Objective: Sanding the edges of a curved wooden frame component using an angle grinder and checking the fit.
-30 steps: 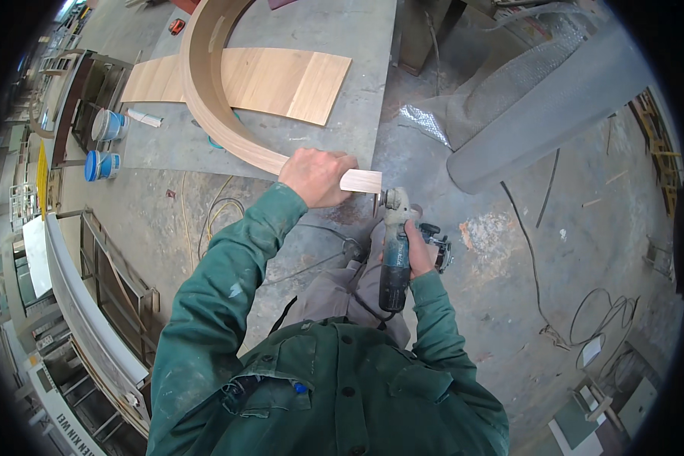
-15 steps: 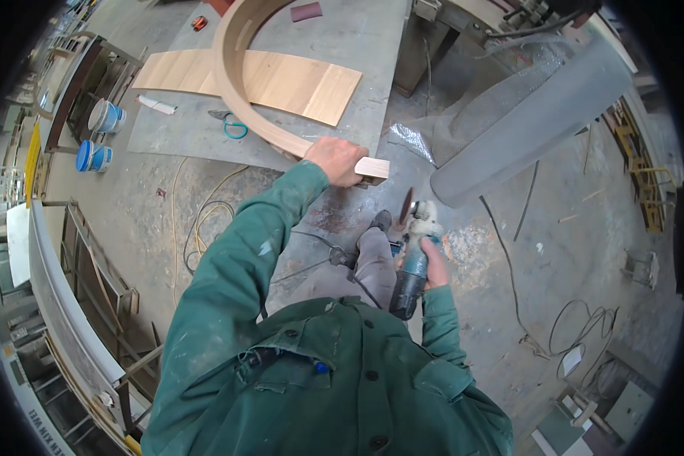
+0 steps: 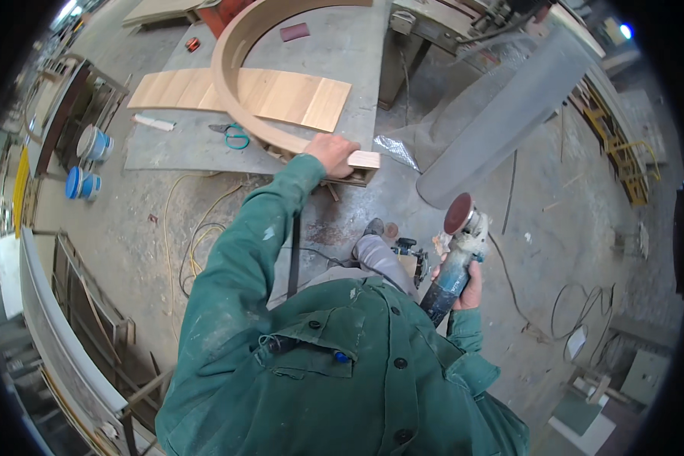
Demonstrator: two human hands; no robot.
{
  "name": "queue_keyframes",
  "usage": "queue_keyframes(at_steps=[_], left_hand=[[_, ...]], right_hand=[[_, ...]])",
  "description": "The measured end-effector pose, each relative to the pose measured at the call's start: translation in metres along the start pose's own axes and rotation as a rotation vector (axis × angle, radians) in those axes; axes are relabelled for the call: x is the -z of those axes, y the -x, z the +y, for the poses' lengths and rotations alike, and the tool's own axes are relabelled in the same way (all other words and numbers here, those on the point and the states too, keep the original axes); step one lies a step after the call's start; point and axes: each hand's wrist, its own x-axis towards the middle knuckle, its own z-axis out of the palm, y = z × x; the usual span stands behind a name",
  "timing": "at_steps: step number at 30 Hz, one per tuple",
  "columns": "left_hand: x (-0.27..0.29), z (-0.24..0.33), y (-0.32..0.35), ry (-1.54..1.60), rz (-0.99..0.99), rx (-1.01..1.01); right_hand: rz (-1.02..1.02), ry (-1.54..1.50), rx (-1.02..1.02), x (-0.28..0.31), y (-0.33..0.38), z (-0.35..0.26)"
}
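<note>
My left hand [image 3: 330,154] is closed round the near end of a curved wooden frame [image 3: 225,83], which arcs over a grey-topped table [image 3: 152,152]. In my right hand [image 3: 470,287] is an angle grinder [image 3: 452,272], gripped by its body, with a reddish-brown sanding disc [image 3: 458,213] at its head. The disc is tilted upward and stands apart from the wood. Beneath the arc lies a slatted light-wood panel [image 3: 296,97]. Teal-handled scissors [image 3: 236,137] rest on the table left of my left hand.
A tall grey roll [image 3: 501,125] leans at the right beside clear plastic wrap. Another power tool [image 3: 414,260] sits on the floor by my leg. Blue-and-white buckets [image 3: 93,143] stand at left. Cables [image 3: 585,319] trail over the floor. A tape measure [image 3: 193,44] and maroon abrasive sheet [image 3: 295,32] lie on the table.
The angle grinder in my right hand has moved right, and its disc has turned its face toward view. My left hand keeps its hold on the frame. My view has shifted slightly.
</note>
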Motion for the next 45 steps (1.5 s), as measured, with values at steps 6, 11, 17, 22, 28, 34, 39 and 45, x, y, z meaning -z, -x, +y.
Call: queue_keyframes(at_steps=[6, 11, 17, 22, 28, 34, 39, 45], left_hand=[[0.026, -0.039, 0.037, -0.024, -0.061, 0.028], [0.039, -0.069, 0.064, 0.001, -0.048, 0.006], [0.023, -0.036, 0.085, -0.193, 0.258, 0.15], [-0.067, 0.008, 0.145, 0.096, 0.643, 0.539], [-0.137, 0.035, 0.13, 0.554, 0.538, 1.037], [-0.138, 0.028, 0.087, 0.475, 0.333, 1.298], [-0.124, 0.026, 0.057, 0.419, 0.291, 1.461], [-0.146, 0.028, 0.048, 0.446, 0.37, 1.637]], right_hand=[[-0.022, -0.187, 0.033, 0.014, 0.0, 0.002], [-0.004, -0.133, 0.192, -0.009, -0.039, -0.004], [-0.141, -0.191, -0.018, -0.015, -0.134, -0.046], [-0.124, -0.27, -0.03, -0.061, -0.188, -0.065], [-0.307, -0.143, -0.274, -0.069, -0.264, -0.096], [-0.267, 0.048, -0.308, -0.103, -0.302, -0.096], [-0.371, 0.212, -0.298, -0.109, -0.337, -0.114], [-0.227, 0.301, -0.399, -0.112, -0.366, -0.114]])
